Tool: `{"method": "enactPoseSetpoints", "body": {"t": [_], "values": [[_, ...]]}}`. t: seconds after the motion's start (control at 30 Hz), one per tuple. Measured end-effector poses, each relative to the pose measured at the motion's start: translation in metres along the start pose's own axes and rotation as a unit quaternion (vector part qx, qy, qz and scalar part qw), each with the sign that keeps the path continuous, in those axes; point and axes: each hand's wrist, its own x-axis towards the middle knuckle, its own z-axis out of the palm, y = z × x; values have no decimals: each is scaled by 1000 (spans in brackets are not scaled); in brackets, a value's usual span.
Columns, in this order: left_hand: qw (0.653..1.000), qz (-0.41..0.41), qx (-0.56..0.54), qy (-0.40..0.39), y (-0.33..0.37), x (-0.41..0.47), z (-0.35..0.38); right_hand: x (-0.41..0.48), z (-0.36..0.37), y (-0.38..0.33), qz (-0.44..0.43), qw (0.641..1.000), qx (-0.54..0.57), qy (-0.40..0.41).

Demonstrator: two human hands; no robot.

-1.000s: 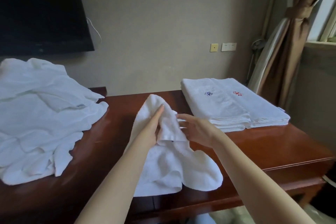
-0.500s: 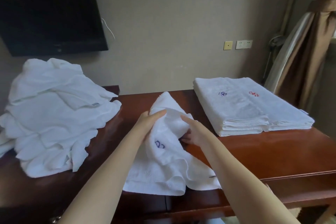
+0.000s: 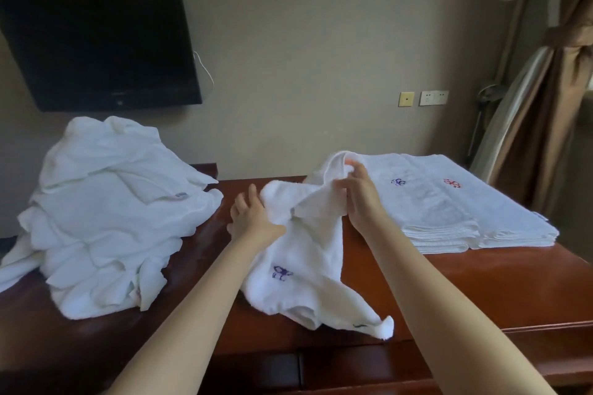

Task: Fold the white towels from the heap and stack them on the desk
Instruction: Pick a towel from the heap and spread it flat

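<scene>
1. Desk (image 3: 449, 292): dark red-brown polished wood, filling the lower half of the frame.
2. Heap (image 3: 109, 228): unfolded white towels, crumpled, on the desk at left centre.
3. Stack (image 3: 449, 215): folded white towels in two side-by-side piles, on the desk at right centre. The left pile carries a blue mark (image 3: 398, 182), the right pile a red mark (image 3: 451, 183).
4. Towel (image 3: 305, 266): white, unfolded, at frame centre between heap and stack. Its upper part is raised off the desk and its lower part lies rumpled on the wood toward the near edge. It has a blue embroidered emblem (image 3: 281, 272).
5. Left hand (image 3: 253, 218): holds the towel's upper left edge. The fingers lie close together against the cloth, and the thumb is hidden under it.
6. Right hand (image 3: 359, 199): fingers curled and clamped round a raised fold at the towel's top, just in front of the stack.
7. Television (image 3: 99, 45): black, screen dark, wall-mounted, upper left.
8. Wall sockets (image 3: 434, 98): white, right of centre, beside a yellow plate (image 3: 406, 99).
9. Curtain (image 3: 545, 125): brown, tied back, right edge.
</scene>
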Motion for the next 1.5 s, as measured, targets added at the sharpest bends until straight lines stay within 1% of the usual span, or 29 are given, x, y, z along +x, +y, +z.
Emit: {"method": "enactPoseSetpoints", "body": {"t": [0.07, 0.1, 0.13, 0.17, 0.2, 0.27, 0.33, 0.37, 0.4, 0.47, 0.53, 0.57, 0.63, 0.7, 0.8, 0.83, 0.87, 0.93, 1.07, 1.1, 1.13, 1.17, 1.2, 1.23, 1.27, 1.33, 1.37, 1.43, 1.5], "values": [[990, 130, -29, 36, 14, 2, -3, -5, 3, -13, -9, 997, -57, -46], [982, 181, -44, 32, 23, 2, -4, -7, 5, -17, -19, 994, -80, -71], [976, 206, -68, 9, 31, 2, -7, -7, 7, -19, -30, 990, -100, -92], [974, 204, -95, -24, 37, 4, -8, -8, 10, -21, -40, 987, -118, -103], [974, 185, -116, -53, 40, 5, -9, -8, 11, -22, -50, 985, -135, -99], [974, 145, -146, -94, 41, 6, -11, -7, 10, -24, -70, 986, -135, -64], [958, 129, -215, -137, 39, 6, -14, -5, 3, -21, -98, 988, -109, -46], [947, 125, -257, -146, 37, 6, -17, -5, 1, -19, -114, 987, -106, -30], [936, 121, -299, -142, 38, 5, -21, -5, 0, -18, -131, 985, -110, -8], [924, 99, -359, -89, 43, 4, -26, -6, 2, -17, -152, 981, -108, 52], [930, 69, -361, -12, 52, 1, -26, -12, 6, -15, -172, 973, -112, 109], [930, 60, -361, 22, 56, 0, -25, -18, 6, -12, -186, 969, -110, 121], [920, 54, -381, 73, 63, -2, -22, -35, 6, -2, -212, 965, -109, 106], [911, 42, -396, 106, 70, -4, -21, -55, 6, 11, -211, 966, -131, 73], [916, 23, -391, 92, 78, -9, -23, -74, 13, 30, -181, 965, -192, 3], [919, 28, -386, 81, 80, -12, -24, -77, 15, 31, -181, 963, -198, -5], [920, 35, -384, 71, 81, -15, -26, -77, 17, 30, -181, 965, -189, 2], [918, 39, -389, 62, 82, -20, -33, -73, 18, 20, -180, 972, -145, 42], [903, 31, -418, 93, 77, -27, -51, -54, 15, -16, -194, 971, -78, 113], [912, 25, -398, 96, 75, -28, -56, -49, 16, -26, -185, 971, -76, 133], [935, 20, -341, 93, 72, -29, -60, -46, 16, -35, -176, 971, -79, 142], [962, 14, -261, 81, 69, -30, -63, -43, 16, -43, -173, 972, -91, 134], [979, 17, -192, 66, 67, -32, -66, -42, 17, -51, -177, 972, -109, 106], [985, 30, -163, 47, 65, -32, -69, -41, 17, -59, -182, 972, -136, 65], [982, 60, -180, 17, 65, -33, -72, -42, 18, -67, -185, 969, -164, 15], [952, 152, -260, -59, 68, -36, -78, -45, 21, -81, -186, 959, -194, -89], [933, 184, -296, -88, 72, -38, -81, -47, 22, -88, -189, 955, -193, -125], [902, 227, -345, -126, 82, -39, -86, -51, 26, -103, -187, 954, -163, -167], [869, 289, -373, -151, 92, -39, -89, -55, 30, -117, -189, 956, -130, -185]]}}
